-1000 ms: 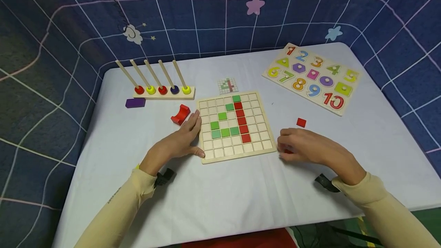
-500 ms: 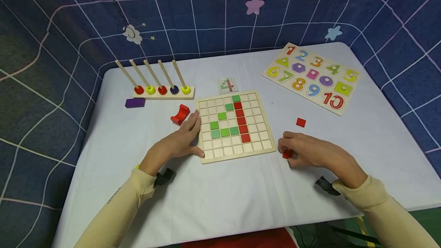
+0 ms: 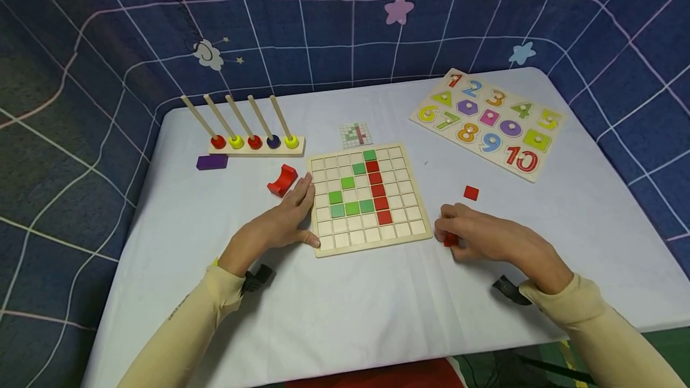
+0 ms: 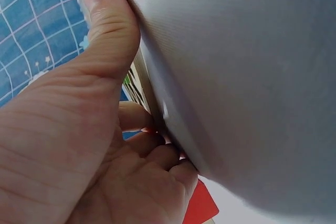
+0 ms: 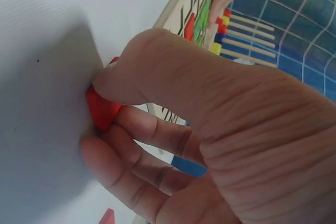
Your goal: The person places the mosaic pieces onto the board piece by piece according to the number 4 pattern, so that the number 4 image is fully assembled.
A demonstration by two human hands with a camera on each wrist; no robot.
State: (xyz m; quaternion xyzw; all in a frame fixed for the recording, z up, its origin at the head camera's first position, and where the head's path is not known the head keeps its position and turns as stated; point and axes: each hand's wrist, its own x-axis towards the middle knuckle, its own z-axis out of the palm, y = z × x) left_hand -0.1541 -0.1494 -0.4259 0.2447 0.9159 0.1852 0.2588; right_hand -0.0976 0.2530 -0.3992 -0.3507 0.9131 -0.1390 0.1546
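Observation:
A wooden grid board (image 3: 399,230) lies flat mid-table, with a slanting line and row of green tiles (image 3: 352,208) and a column of red tiles (image 3: 380,203) in its squares. My left hand (image 3: 283,214) rests along the board's left edge, fingers straight, thumb at the near left corner. Just off the board's right side, my right hand (image 3: 480,232) pinches a red square tile (image 5: 105,107) between thumb and fingers, close over the cloth. Another red square tile (image 3: 471,193) lies on the table beyond that hand. Behind the board sits a small pattern card (image 3: 356,135).
At the back left stands a peg stand (image 3: 257,151) with coloured beads. Near it are a purple block (image 3: 212,162) and a red arch block (image 3: 283,181), the latter close to my left fingers. A number puzzle board (image 3: 487,121) occupies the back right.
My right hand has shifted slightly to the right, away from the board, and its fingers have turned so the red tile shows. My left hand stays in place.

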